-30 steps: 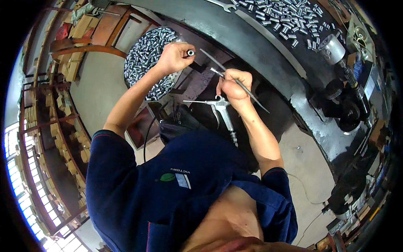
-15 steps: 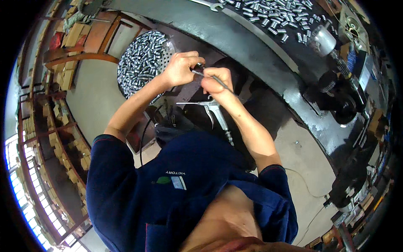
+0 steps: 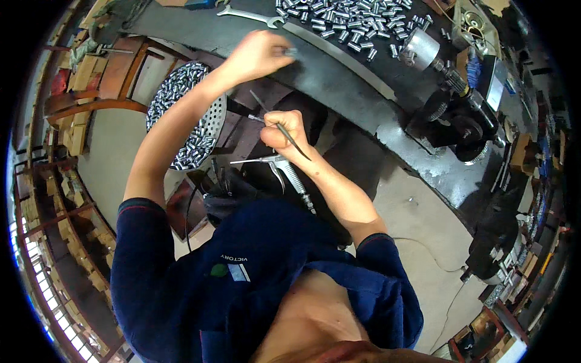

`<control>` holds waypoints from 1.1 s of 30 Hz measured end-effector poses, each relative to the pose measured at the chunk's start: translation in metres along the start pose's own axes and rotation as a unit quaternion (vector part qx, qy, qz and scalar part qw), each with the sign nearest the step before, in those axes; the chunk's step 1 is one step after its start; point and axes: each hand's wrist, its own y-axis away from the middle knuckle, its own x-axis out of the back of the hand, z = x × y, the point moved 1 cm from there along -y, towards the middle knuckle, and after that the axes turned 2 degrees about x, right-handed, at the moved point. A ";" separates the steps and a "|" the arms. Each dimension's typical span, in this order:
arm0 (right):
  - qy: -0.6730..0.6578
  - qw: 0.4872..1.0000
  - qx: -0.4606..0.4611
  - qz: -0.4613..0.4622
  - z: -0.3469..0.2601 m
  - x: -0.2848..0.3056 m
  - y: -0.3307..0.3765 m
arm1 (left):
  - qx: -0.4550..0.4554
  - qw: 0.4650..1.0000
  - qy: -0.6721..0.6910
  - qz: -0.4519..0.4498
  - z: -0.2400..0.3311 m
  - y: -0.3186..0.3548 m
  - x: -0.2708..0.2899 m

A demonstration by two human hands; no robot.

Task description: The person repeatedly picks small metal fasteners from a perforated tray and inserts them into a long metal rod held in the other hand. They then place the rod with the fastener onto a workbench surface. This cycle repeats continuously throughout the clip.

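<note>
My left hand (image 3: 257, 54) was over the near edge of the table (image 3: 339, 78), fingers drawn narrow around a small metal tube (image 3: 290, 52) at their tips. The tube poked out to the right of my fingers; blur hid how tightly I pinched it and exactly which way its long axis ran.

My right hand (image 3: 283, 130) was lower down, closed in a fist and well apart from the left one. It held a thin dark rod (image 3: 293, 141) whose long axis ran on a slant: one end pointed up and left, beyond my knuckles, and the other down and right, over my wrist. From the same fist a short silvery stick (image 3: 256, 118) stuck out, pointing left and a little up, its other end hidden in my grip.

Just below that hand was an air gun (image 3: 290, 174), its nozzle pointing left and its handle slanting down to the right. Under my left forearm, a round basket with holes (image 3: 213, 118) held many small metal tubes. On the table lay a wrench (image 3: 249, 15), its open end to the right, near a scattered pile of tubes (image 3: 357, 24)
</note>
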 end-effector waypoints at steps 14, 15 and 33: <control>-0.015 0.998 -0.038 0.040 0.010 0.001 0.000 | -0.073 0.984 0.130 0.092 0.034 -0.083 -0.034; -0.004 0.999 -0.022 0.035 0.009 0.003 0.000 | -0.025 0.984 0.152 0.092 0.032 -0.063 -0.022; 0.026 0.998 -0.003 0.054 0.020 -0.004 0.002 | 0.314 0.880 -0.314 -0.169 -0.229 0.269 -0.058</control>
